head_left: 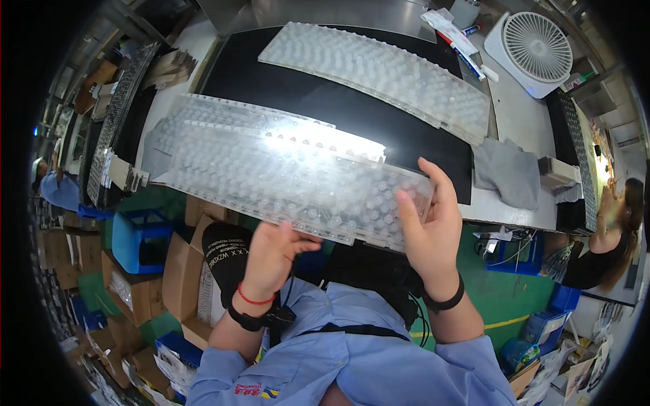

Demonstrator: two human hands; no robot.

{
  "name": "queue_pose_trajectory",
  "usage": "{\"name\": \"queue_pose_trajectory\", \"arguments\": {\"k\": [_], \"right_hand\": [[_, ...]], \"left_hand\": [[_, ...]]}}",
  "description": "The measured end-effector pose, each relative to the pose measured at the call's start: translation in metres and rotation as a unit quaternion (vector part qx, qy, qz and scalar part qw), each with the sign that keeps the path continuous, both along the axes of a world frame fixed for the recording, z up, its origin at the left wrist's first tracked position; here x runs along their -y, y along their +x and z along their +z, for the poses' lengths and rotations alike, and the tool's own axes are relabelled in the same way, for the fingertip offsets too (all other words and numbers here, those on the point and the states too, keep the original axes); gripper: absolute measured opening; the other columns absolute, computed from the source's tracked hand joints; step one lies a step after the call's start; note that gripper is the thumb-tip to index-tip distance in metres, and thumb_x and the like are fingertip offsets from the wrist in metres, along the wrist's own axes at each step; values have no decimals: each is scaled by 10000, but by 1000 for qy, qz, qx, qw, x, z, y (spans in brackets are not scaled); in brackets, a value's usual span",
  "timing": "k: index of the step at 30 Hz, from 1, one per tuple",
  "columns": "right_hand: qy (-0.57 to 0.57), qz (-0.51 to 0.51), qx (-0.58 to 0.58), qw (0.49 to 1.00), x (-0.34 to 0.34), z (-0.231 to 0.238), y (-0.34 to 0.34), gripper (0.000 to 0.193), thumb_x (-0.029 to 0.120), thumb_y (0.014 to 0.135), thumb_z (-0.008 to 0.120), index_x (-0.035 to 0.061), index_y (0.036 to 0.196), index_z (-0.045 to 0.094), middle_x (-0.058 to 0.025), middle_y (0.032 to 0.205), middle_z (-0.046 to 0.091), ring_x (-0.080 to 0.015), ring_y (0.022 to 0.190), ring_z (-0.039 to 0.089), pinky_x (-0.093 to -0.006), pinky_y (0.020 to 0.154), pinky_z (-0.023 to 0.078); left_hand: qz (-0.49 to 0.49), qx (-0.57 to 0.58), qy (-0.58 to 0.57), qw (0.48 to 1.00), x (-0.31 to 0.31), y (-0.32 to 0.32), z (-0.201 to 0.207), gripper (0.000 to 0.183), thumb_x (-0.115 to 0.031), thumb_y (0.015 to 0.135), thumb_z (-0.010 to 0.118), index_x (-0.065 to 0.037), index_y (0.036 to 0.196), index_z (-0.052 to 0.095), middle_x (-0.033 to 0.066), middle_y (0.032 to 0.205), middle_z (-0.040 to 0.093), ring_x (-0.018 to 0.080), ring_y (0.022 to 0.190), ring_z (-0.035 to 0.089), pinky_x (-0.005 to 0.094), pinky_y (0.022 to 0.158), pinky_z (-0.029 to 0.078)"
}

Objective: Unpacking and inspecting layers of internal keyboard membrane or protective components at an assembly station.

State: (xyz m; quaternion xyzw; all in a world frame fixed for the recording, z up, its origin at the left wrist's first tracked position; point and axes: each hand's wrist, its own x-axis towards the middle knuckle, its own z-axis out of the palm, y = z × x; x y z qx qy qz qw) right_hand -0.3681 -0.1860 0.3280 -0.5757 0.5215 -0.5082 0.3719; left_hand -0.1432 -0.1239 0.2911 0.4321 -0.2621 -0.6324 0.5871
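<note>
A long clear plastic panel (271, 177), covered in rows of round bumps, lies tilted across the front of the bench and juts over its edge. My right hand (437, 227) grips its right end, thumb on top and fingers round the far side. Close to the panel's near edge is my left hand (271, 257), its fingers loosely apart; whether it touches the panel is hard to tell. Partly under this panel, another clear panel (203, 108) shows at the far left. Strong glare hides the middle.
A further bumpy clear panel (379, 71) rests on the black mat (271, 91). To the right are a grey cloth (506, 172), markers (464, 55) and a white fan (535, 47). Cardboard boxes (139, 287) and a blue stool (139, 243) stand left; another person (602, 250) is at right.
</note>
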Motion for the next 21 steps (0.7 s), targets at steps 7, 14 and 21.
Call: {"name": "queue_pose_trajectory", "arguments": {"k": [7, 14, 21], "right_hand": [[-129, 29, -93, 987, -13, -8, -8, 353, -38, 805, 677, -14, 1149, 601, -221, 1184, 616, -260, 1012, 654, -308, 807, 513], [-149, 35, -124, 980, -18, -6, -13, 180, -58, 801, 668, 19, 958, 712, -254, 1349, 494, -311, 1112, 590, -309, 800, 504], [-186, -5, -285, 940, -18, -3, -21, 347, 14, 678, 747, 184, 980, 762, -138, 1271, 552, -294, 1065, 502, -356, 887, 403]], "left_hand": [[-207, -30, 41, 977, 3, -23, 8, 314, -128, 1004, 444, 81, 1223, 528, 186, 1102, 646, 243, 971, 670, 316, 824, 565], [-191, -55, 44, 979, 4, -26, 4, 300, -99, 990, 475, 90, 1220, 516, 199, 1081, 646, 265, 937, 681, 322, 795, 583], [-181, -65, 39, 980, 3, -27, 1, 307, -113, 986, 493, 91, 1214, 510, 211, 1069, 643, 282, 926, 684, 336, 782, 590]]}}
